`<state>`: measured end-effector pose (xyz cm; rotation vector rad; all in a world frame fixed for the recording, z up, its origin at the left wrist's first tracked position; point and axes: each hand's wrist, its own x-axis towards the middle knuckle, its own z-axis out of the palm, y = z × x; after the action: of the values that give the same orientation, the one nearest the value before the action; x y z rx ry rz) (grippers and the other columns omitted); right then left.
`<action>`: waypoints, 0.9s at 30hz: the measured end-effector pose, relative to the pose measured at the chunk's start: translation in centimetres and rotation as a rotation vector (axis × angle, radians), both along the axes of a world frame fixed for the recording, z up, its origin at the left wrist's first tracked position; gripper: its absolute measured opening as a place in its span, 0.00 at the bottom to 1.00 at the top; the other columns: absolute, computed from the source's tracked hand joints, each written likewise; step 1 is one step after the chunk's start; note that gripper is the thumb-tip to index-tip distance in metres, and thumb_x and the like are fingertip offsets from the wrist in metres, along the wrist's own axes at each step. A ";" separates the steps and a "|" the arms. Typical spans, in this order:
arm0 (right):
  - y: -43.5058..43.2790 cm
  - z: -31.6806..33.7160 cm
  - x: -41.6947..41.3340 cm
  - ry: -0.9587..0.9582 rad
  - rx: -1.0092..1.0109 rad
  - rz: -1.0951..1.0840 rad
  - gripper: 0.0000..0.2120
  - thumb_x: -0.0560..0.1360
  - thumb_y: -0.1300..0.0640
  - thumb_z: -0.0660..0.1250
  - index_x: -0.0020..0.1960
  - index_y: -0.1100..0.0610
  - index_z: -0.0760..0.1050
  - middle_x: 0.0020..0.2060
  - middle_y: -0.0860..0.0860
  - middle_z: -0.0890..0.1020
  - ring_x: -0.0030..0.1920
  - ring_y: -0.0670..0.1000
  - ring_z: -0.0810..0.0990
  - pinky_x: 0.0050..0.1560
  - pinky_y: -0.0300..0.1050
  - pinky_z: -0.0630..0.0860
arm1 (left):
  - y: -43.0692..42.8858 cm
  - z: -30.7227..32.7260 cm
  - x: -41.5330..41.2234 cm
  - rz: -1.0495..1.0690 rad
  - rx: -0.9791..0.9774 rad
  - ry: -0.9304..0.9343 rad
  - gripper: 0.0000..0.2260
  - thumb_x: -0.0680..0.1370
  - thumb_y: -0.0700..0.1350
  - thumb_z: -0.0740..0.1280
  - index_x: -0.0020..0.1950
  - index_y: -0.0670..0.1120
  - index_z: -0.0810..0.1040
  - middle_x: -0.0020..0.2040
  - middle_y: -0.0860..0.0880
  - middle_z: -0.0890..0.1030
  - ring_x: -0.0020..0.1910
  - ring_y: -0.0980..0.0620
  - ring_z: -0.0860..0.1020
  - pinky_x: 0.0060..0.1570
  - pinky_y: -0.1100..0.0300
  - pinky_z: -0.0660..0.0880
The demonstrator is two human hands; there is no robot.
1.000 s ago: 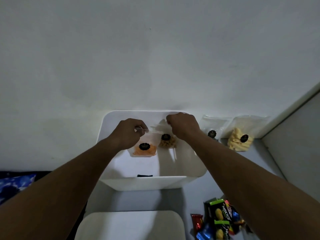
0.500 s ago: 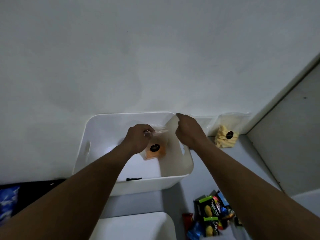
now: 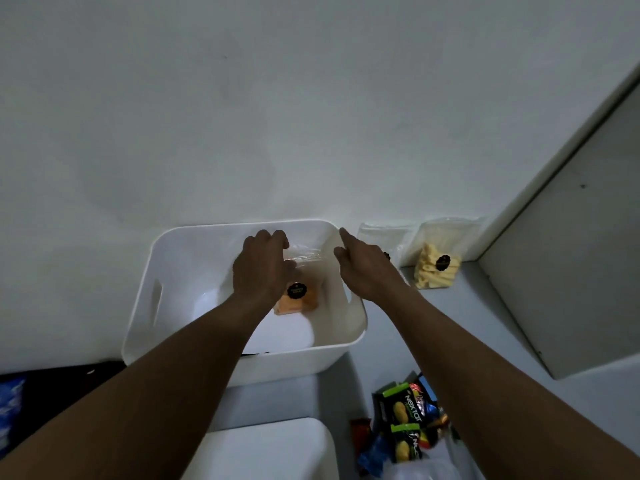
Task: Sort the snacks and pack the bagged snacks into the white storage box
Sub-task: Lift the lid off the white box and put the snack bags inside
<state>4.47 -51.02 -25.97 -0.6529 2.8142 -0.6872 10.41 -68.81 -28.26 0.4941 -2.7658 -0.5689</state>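
The white storage box (image 3: pixel 173 258) stands against the wall on a grey surface. Inside it, near the right wall, a clear bag of orange snacks (image 3: pixel 301 299) with a black round label stands upright. My left hand (image 3: pixel 261 268) grips the bag's top edge. My right hand (image 3: pixel 367 268) hovers over the box's right rim, fingers loosely apart, holding nothing. A clear bag of yellow snacks (image 3: pixel 438 268) leans on the wall to the right of the box. Another clear bag (image 3: pixel 381 233) stands between them, partly hidden by my right hand.
A pile of small wrapped snacks (image 3: pixel 405 417), green and black packs among them, lies at the lower right. A white lid or second box (image 3: pixel 270 448) sits at the bottom. A grey panel (image 3: pixel 571 271) closes the right side. Dark and blue items (image 3: pixel 10 410) lie at left.
The view has swung left, so the box sits more central. My right hand has let go of the bags and lifted toward the box's right rim. Only the orange bag shows inside now.
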 end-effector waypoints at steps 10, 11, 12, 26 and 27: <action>8.6 3.8 -2.6 0.099 0.020 -0.076 0.23 0.82 0.51 0.58 0.75 0.56 0.64 0.66 0.57 0.76 0.67 0.58 0.73 0.63 0.52 0.73 | 6.4 5.9 -2.5 -0.173 -0.066 0.153 0.10 0.79 0.51 0.65 0.57 0.49 0.76 0.53 0.47 0.79 0.55 0.45 0.75 0.48 0.51 0.74; 9.9 3.9 -3.4 0.123 0.040 -0.086 0.22 0.82 0.52 0.59 0.75 0.56 0.64 0.66 0.57 0.76 0.67 0.58 0.73 0.62 0.52 0.72 | 7.7 6.5 -3.1 -0.211 -0.093 0.166 0.10 0.79 0.51 0.65 0.57 0.50 0.76 0.52 0.48 0.79 0.55 0.46 0.75 0.48 0.52 0.74; 11.1 4.0 -4.3 0.148 0.057 -0.095 0.23 0.81 0.54 0.60 0.74 0.56 0.64 0.66 0.57 0.75 0.67 0.59 0.72 0.62 0.52 0.72 | 8.9 7.0 -3.7 -0.242 -0.121 0.168 0.10 0.79 0.51 0.65 0.58 0.50 0.76 0.53 0.49 0.79 0.55 0.46 0.75 0.48 0.52 0.74; 21.7 -0.7 -13.2 0.205 0.162 -0.117 0.34 0.69 0.62 0.72 0.72 0.59 0.64 0.65 0.60 0.69 0.65 0.62 0.68 0.60 0.53 0.70 | 19.1 1.1 -10.9 -0.040 -0.301 -0.160 0.25 0.72 0.41 0.70 0.68 0.46 0.69 0.64 0.42 0.73 0.61 0.39 0.71 0.55 0.46 0.72; 21.9 -1.1 -13.5 0.217 0.152 -0.121 0.33 0.69 0.62 0.71 0.72 0.59 0.64 0.65 0.60 0.69 0.65 0.62 0.69 0.60 0.53 0.70 | 19.2 0.8 -11.0 -0.019 -0.294 -0.148 0.25 0.72 0.40 0.70 0.68 0.46 0.69 0.64 0.41 0.74 0.61 0.38 0.72 0.55 0.46 0.72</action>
<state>-8.99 -29.13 -27.07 -0.5657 3.0887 -0.4380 -0.61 -49.65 -27.46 0.4585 -2.9273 -0.1278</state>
